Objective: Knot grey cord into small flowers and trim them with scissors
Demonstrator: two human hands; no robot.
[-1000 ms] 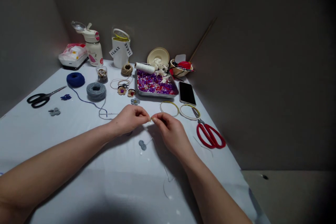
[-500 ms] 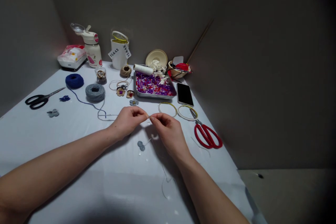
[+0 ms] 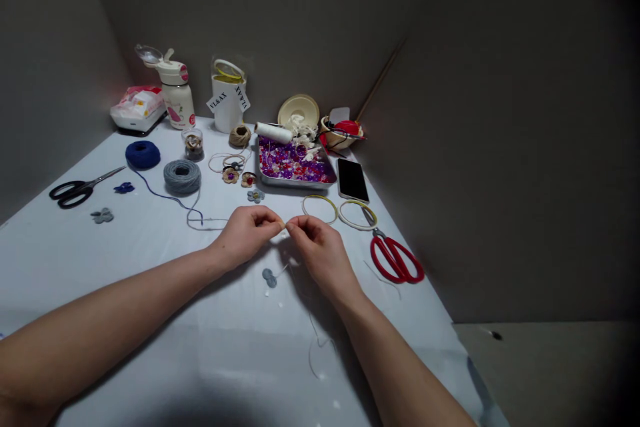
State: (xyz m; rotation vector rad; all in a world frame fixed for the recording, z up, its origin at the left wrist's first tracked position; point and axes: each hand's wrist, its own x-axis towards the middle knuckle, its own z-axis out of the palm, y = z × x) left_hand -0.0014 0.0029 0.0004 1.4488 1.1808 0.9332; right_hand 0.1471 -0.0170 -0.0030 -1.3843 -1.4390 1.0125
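Over the middle of the table, my left hand (image 3: 249, 232) and my right hand (image 3: 319, 245) meet fingertip to fingertip, each closed in a pinch. What lies between the fingertips is too small to make out. A strand from the grey yarn ball (image 3: 182, 177) runs across the table and disappears behind my left hand. Below the hands lies a small grey petal-like piece (image 3: 269, 277) with a short thread end. A thin loose thread (image 3: 314, 333) trails on the table under my right forearm. Past my hands sits a grey flower (image 3: 255, 195) with a yellowish centre.
Red-handled scissors (image 3: 397, 258), two hoops (image 3: 357, 215) and a phone (image 3: 352, 180) lie right. A bead tray (image 3: 299, 181) stands behind. Black scissors (image 3: 80, 191), blue yarn (image 3: 143, 155) and a bottle (image 3: 177, 100) are left. Walls close off the back and right.
Both hands keep their pinch at nearly the same spot, with my left hand a touch lower and farther right. Nothing on the table has visibly moved.
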